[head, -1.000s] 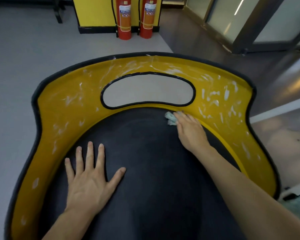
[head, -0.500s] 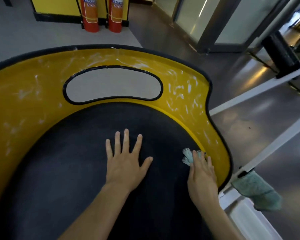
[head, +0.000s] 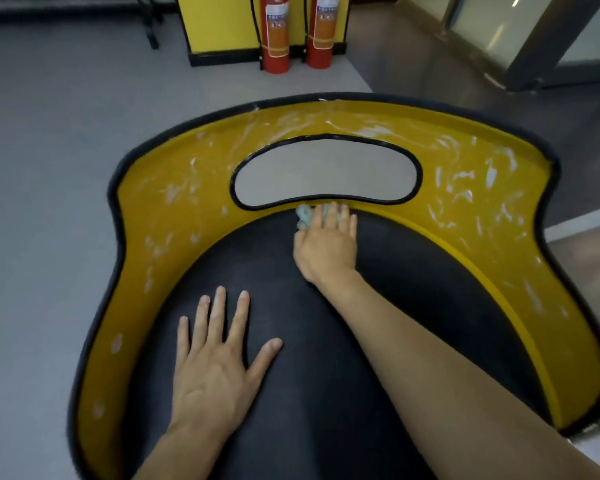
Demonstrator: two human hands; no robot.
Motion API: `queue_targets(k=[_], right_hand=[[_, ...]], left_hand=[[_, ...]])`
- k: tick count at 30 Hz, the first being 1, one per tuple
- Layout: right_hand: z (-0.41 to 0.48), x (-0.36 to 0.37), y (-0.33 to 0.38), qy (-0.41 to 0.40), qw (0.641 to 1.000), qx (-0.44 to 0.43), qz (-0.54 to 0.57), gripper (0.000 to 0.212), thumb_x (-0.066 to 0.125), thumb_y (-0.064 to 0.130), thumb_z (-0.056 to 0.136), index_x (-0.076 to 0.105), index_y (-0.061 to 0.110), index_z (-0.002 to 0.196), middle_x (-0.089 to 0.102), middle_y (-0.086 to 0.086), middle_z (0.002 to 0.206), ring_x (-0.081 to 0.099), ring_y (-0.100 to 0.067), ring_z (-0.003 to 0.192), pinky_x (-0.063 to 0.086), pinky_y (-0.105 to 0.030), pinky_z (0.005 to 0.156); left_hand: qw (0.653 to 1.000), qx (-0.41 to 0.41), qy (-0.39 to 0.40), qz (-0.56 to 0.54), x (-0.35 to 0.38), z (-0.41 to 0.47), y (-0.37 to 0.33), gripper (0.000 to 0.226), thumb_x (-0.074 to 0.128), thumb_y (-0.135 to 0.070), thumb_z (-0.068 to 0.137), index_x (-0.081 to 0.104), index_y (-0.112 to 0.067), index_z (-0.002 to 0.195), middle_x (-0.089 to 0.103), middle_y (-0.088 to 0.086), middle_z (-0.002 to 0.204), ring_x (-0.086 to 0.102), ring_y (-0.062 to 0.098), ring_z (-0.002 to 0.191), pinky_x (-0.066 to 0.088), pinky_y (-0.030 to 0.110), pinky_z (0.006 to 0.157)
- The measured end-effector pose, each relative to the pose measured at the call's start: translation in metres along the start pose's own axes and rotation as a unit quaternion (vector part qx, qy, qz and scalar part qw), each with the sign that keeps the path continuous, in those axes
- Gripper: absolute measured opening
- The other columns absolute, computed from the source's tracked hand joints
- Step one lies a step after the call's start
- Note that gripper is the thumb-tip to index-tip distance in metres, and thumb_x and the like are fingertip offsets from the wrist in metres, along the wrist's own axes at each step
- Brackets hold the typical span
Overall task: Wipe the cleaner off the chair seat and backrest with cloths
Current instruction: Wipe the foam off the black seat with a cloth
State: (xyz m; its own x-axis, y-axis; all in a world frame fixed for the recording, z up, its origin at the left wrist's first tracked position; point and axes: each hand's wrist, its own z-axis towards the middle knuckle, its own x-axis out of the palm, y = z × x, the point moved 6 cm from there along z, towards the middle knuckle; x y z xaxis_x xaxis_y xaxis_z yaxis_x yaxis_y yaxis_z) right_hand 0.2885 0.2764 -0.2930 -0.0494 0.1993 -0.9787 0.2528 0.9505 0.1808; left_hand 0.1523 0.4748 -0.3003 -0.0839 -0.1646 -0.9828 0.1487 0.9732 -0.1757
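Note:
The chair has a black seat (head: 413, 306) ringed by a yellow backrest (head: 174, 216) with a black rim and an oval cut-out. White streaks of cleaner cover the yellow surface, thickest on the right side and the top. My right hand (head: 326, 244) lies flat with straight fingers, pressing a small pale green cloth (head: 303, 214) against the far edge of the seat, just below the cut-out. Most of the cloth is hidden under the fingers. My left hand (head: 215, 362) rests flat with fingers spread on the near left part of the seat, holding nothing.
Two red fire extinguishers (head: 276, 36) stand against a yellow cabinet (head: 219, 26) beyond the chair. Grey floor (head: 49, 168) lies to the left. A glass door with a dark frame (head: 534, 50) is at the upper right, and white floor lines run to the right of the chair.
My right hand has slid the cloth from the seat's near right edge back along the seam to the middle, under the cut-out. My left hand stays flat on the seat. The view swung left.

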Motion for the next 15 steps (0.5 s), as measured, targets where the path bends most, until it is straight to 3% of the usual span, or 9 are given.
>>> queue_targets(k=[5, 9, 11, 15], right_hand=[[-0.037, 0.021, 0.089, 0.026, 0.982, -0.184, -0.018, 0.066, 0.032, 0.039, 0.102, 0.018, 0.008, 0.160, 0.012, -0.017, 0.167, 0.001, -0.035, 0.154, -0.001, -0.052, 0.124], [-0.059, 0.020, 0.081, 0.043, 0.959, -0.279, -0.033, 0.058, 0.030, 0.034, 0.105, 0.018, 0.020, 0.160, 0.013, -0.004, 0.169, 0.004, -0.024, 0.155, -0.001, -0.053, 0.124], [-0.052, 0.010, 0.051, 0.039, 0.961, -0.269, -0.047, 0.057, 0.028, 0.031, 0.106, 0.015, 0.024, 0.161, 0.010, 0.001, 0.169, 0.005, -0.022, 0.155, -0.001, -0.054, 0.124], [-0.029, -0.016, -0.055, 0.017, 0.990, -0.135, -0.032, 0.056, 0.027, 0.026, 0.106, 0.014, 0.026, 0.161, 0.010, 0.004, 0.169, 0.006, -0.023, 0.155, 0.004, -0.051, 0.124]], left_hand=[[0.998, -0.053, -0.023, 0.001, -0.001, -0.007, 0.017, 0.085, -0.001, -0.081, 0.089, -0.004, -0.032, 0.158, -0.001, 0.002, 0.168, -0.006, 0.019, 0.155, -0.003, 0.043, 0.125], [0.998, -0.056, -0.028, 0.017, 0.001, -0.007, 0.016, 0.084, 0.000, -0.080, 0.090, -0.004, -0.031, 0.158, 0.001, 0.003, 0.168, -0.004, 0.020, 0.155, -0.004, 0.044, 0.124], [0.998, -0.063, -0.024, 0.016, 0.001, -0.005, 0.016, 0.087, 0.000, -0.081, 0.089, -0.001, -0.030, 0.160, 0.003, 0.003, 0.169, -0.003, 0.022, 0.156, -0.003, 0.045, 0.124], [0.997, -0.076, -0.019, 0.011, 0.000, 0.002, 0.012, 0.091, -0.003, -0.082, 0.086, -0.001, -0.031, 0.161, -0.001, 0.004, 0.170, -0.008, 0.025, 0.156, -0.005, 0.048, 0.123]])
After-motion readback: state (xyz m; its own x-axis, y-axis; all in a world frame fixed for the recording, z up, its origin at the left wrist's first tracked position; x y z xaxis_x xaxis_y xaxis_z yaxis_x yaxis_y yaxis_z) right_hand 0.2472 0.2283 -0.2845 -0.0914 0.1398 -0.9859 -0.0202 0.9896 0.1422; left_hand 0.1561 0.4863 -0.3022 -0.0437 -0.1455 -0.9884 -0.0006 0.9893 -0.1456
